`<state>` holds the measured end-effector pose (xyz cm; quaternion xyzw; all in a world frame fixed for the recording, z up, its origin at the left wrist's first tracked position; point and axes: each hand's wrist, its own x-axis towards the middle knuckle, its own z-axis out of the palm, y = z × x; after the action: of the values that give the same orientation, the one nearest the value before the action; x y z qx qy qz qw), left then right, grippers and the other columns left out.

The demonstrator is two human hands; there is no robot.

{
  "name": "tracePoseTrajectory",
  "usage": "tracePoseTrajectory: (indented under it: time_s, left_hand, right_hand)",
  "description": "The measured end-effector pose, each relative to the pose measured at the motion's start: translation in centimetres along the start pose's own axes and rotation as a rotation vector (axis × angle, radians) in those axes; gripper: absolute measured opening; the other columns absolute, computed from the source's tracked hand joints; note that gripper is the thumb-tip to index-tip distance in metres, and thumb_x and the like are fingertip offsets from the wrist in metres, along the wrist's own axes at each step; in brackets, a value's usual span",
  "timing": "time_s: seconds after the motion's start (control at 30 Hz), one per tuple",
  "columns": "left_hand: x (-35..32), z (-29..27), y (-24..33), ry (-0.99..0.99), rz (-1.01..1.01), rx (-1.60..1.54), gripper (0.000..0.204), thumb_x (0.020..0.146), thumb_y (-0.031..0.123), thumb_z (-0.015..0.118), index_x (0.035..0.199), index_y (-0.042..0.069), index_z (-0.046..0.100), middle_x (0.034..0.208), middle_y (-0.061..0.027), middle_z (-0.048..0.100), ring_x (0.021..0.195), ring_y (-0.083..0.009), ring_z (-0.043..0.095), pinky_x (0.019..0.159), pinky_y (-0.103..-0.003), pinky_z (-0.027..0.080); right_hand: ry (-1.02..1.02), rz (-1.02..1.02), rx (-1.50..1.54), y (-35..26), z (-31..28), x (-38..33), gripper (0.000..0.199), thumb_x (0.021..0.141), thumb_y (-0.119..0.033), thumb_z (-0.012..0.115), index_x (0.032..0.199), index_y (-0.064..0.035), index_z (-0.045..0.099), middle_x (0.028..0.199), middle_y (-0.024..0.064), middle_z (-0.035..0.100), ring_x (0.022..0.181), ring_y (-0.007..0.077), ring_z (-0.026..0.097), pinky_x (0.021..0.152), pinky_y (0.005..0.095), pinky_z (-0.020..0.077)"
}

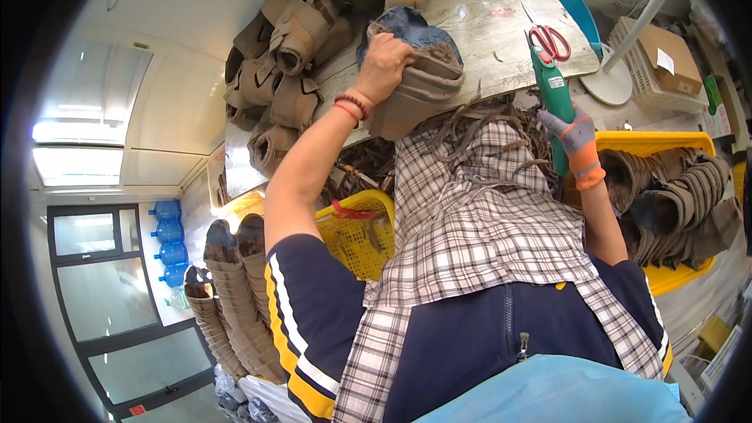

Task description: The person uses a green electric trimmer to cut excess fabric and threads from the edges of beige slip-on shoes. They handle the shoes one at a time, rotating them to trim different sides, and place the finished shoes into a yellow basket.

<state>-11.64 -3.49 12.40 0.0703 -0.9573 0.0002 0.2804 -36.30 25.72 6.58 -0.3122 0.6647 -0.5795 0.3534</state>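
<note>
My bare left hand (381,67) is closed on a brown shoe upper (423,88) with a fuzzy lining and a dark blue part, at the table's near edge. In my right hand (578,142), which wears a grey and orange glove, is a green handheld electric cutter (554,92), its narrow end pointing away from me. Just beyond that end, red-handled scissors (553,41) lie on the table. Brown trimmed strips (489,121) lie across my checked apron (478,219), below the shoe upper.
More brown shoe uppers (298,27) are heaped on the left of the worn table (489,12). A yellow crate (658,141) of stacked uppers stands at right. A yellow basket (356,239) sits by my left elbow. Tall stacks of uppers (239,305) stand at lower left.
</note>
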Motion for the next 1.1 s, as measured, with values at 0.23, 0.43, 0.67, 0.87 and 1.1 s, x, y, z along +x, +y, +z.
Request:
tracePoseTrajectory:
  time_s: [0.23, 0.43, 0.67, 0.87, 1.1]
  left_hand:
    - [2.4, 0.0, 4.9, -0.176, 0.585, 0.419, 0.015, 0.078, 0.013, 0.053, 0.092, 0.011, 0.057, 0.084, -0.0014, 0.051, 0.099, -0.0185, 0.05, 0.11, -0.041, 0.028]
    - [5.3, 1.6, 4.3, -0.148, 0.253, 0.345, 0.023, 0.077, 0.004, 0.055, 0.098, 0.008, 0.062, 0.131, -0.0131, 0.044, 0.127, -0.0309, 0.039, 0.11, -0.044, 0.029]
    - [7.4, 8.1, 4.2, 0.029, -0.669, -0.562, 0.092, 0.076, 0.015, 0.074, 0.146, -0.001, 0.016, 0.147, -0.0287, 0.026, 0.138, -0.0379, 0.026, 0.112, -0.04, 0.025]
    - [10.5, 6.8, 2.8, 0.206, -1.526, -1.454, 0.094, 0.079, 0.036, 0.075, 0.142, -0.008, 0.021, 0.137, -0.025, 0.041, 0.124, -0.0326, 0.044, 0.105, -0.05, 0.026]
    - [8.6, 9.5, -0.9, -0.113, -1.81, -1.414, 0.049, 0.087, 0.02, 0.066, 0.127, -0.001, 0.047, 0.111, -0.0162, 0.061, 0.102, -0.0285, 0.06, 0.095, -0.046, 0.037]
  right_hand:
    - [0.027, -0.026, 0.044, -0.6, 0.5, -0.3, 0.044, 0.074, -0.028, 0.081, 0.1, 0.0007, 0.06, 0.071, 0.0026, 0.061, 0.055, 0.0082, 0.055, 0.05, 0.0236, 0.0452]
    - [0.045, -0.021, 0.032, -0.7, -0.7, -0.5, 0.042, 0.075, -0.025, 0.08, 0.102, -0.0006, 0.059, 0.074, 0.0014, 0.06, 0.057, 0.0077, 0.054, 0.051, 0.0229, 0.0442]
    - [0.152, 0.022, 0.078, -1.0, -1.9, -0.7, 0.036, 0.076, -0.023, 0.079, 0.098, -0.0014, 0.059, 0.071, 0.0008, 0.059, 0.055, 0.0085, 0.053, 0.049, 0.023, 0.0431]
    - [0.185, -0.027, 0.124, -0.3, -3.4, -0.9, 0.036, 0.077, -0.026, 0.079, 0.095, -0.0016, 0.06, 0.07, 0.0011, 0.059, 0.052, 0.0088, 0.053, 0.048, 0.0235, 0.0424]
    - [0.201, -0.008, 0.099, -0.8, -3.2, -1.2, 0.033, 0.077, -0.027, 0.078, 0.092, -0.0033, 0.06, 0.065, -0.0001, 0.057, 0.05, 0.0089, 0.052, 0.047, 0.0238, 0.0413]
